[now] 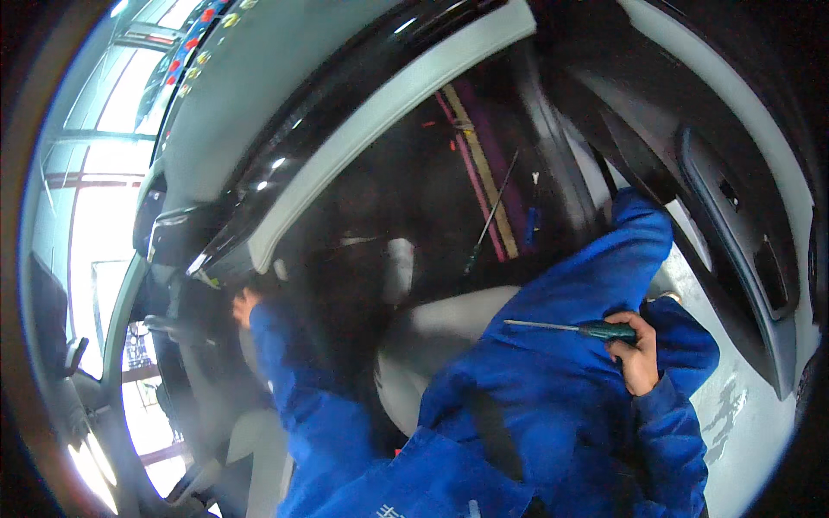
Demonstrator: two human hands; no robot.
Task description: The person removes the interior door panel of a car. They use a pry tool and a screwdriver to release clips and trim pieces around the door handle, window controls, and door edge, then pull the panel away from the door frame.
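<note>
The right hand point(635, 356) is grasping a screwdriver point(591, 329) by its handle, likely the surest hold; the seemingly light, rigid tool is pointing toward the left hand point(245, 308), whose grip one cannot tell.

Full-on bright blue workwear point(345, 479) here, with long sleeves point(298, 397) and matching trousers point(561, 276). Bit of white lettering point(390, 511) up front too.

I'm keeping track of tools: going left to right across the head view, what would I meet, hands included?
Left hand → long thin tool → blue-handled tool → right hand, gripping a green-handled screwdriver → dark door armrest.
</note>
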